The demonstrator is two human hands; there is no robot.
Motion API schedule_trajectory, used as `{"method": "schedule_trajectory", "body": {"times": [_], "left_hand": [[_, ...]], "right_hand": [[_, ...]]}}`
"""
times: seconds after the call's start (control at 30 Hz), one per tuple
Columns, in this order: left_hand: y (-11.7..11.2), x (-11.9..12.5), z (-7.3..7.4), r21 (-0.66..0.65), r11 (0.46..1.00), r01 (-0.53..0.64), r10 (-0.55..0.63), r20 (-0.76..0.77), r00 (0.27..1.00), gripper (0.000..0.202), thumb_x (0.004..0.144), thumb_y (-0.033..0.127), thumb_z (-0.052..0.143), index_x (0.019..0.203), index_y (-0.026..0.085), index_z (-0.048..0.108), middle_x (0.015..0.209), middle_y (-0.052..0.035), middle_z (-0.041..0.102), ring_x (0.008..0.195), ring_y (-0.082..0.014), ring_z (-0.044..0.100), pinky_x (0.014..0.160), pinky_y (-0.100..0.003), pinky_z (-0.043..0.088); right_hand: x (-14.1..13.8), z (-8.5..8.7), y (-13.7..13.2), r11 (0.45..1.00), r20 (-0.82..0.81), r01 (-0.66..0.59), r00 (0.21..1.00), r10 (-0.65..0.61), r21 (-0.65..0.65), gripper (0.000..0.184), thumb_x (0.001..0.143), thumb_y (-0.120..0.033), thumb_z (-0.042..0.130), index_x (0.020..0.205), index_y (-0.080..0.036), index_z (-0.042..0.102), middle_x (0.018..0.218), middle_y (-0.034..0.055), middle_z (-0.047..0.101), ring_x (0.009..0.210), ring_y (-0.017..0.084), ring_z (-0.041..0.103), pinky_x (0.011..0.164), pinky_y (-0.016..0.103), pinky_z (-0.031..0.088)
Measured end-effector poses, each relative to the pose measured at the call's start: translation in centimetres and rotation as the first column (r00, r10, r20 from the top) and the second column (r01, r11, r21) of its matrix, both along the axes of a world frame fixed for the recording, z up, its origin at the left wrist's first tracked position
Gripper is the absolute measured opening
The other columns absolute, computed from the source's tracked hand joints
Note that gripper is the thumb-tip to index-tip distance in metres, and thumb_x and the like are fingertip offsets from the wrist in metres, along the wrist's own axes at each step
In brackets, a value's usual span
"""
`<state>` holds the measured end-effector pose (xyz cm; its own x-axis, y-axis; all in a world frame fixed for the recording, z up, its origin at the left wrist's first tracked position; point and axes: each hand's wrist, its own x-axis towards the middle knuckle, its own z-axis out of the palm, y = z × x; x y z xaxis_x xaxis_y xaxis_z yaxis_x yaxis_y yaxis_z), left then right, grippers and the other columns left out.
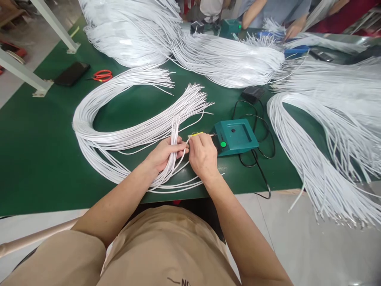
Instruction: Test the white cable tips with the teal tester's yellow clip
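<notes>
My left hand (pixel 165 153) is closed round a bunch of thin white cables (pixel 174 131) near the front edge of the green table (pixel 35 151). My right hand (pixel 203 154) sits just to its right, pinching one white cable with a yellow-tipped end (pixel 197 134). That end points at the left side of a small teal box (pixel 235 137) with a green button. The held cables belong to a long curved bundle (pixel 89 119) that loops left across the table.
Large heaps of white cables (pixel 226 59) cover the back and right (pixel 327 139), some hanging over the front edge. Black cords (pixel 258 155) trail from the teal box. Red-handled cutters (pixel 102 75) and a black phone (pixel 72 73) lie at the left. Other people's arms (pixel 294 28) work at the far side.
</notes>
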<state>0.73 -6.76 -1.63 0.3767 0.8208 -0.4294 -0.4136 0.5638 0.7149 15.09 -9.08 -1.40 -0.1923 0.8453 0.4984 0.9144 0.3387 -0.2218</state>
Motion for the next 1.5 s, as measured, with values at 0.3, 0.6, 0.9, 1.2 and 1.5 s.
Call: {"method": "schedule_trajectory", "body": {"times": [0.3,0.6,0.9,1.2,1.5], "left_hand": [[0.0,0.6,-0.3,0.216,0.976,-0.016,0.076,-0.273,0.959,0.025,0.067,0.017,0.075,0.078,0.014,0.053,0.074,0.001,0.063,0.071,-0.0124,0.069,0.068,-0.023,0.054],[0.6,1.1,-1.1,0.252,0.967,-0.022,0.111,-0.344,0.932,0.023,0.069,0.018,0.074,0.079,0.015,0.054,0.066,0.0014,0.062,0.07,-0.0135,0.068,0.074,-0.027,0.054],[0.9,1.5,-1.9,0.271,0.962,0.036,0.079,-0.402,0.912,0.021,0.07,0.019,0.072,0.08,0.016,0.053,0.065,0.0013,0.062,0.069,-0.0144,0.069,0.073,-0.028,0.054],[0.9,1.3,-1.3,0.196,0.979,0.055,0.032,-0.416,0.909,0.023,0.07,0.02,0.074,0.082,0.014,0.055,0.074,-0.0029,0.067,0.076,-0.016,0.07,0.076,-0.029,0.056],[1.1,0.0,-1.5,0.238,0.971,-0.017,0.114,-0.4,0.909,0.031,0.064,0.023,0.079,0.08,0.014,0.054,0.075,-0.001,0.064,0.074,-0.0145,0.068,0.07,-0.026,0.054]], "right_hand": [[4.5,1.9,3.0,0.977,0.258,-0.063,0.959,0.116,-0.206,0.018,0.088,-0.01,0.047,0.094,-0.017,0.062,0.094,0.0079,0.07,0.093,0.024,0.057,0.102,0.042,0.028],[5.2,1.6,3.9,0.972,0.232,-0.095,0.962,0.146,-0.216,0.02,0.081,-0.006,0.048,0.081,-0.018,0.063,0.076,0.0067,0.067,0.085,0.024,0.048,0.081,0.037,0.035],[4.9,1.3,4.1,0.975,0.244,-0.052,0.964,0.105,-0.217,0.021,0.084,-0.009,0.046,0.081,-0.018,0.065,0.071,0.0083,0.062,0.081,0.024,0.048,0.08,0.038,0.039],[6.2,1.6,2.5,0.946,0.19,0.322,0.932,-0.31,-0.037,0.041,0.095,-0.027,0.039,0.131,-0.013,0.051,0.141,0.0193,0.047,0.135,0.036,0.034,0.109,0.063,0.016],[3.5,1.9,0.9,0.983,0.052,0.168,0.985,-0.165,-0.077,0.038,0.095,-0.026,0.04,0.128,-0.013,0.053,0.135,0.019,0.053,0.126,0.031,0.045,0.105,0.053,0.028]]}}
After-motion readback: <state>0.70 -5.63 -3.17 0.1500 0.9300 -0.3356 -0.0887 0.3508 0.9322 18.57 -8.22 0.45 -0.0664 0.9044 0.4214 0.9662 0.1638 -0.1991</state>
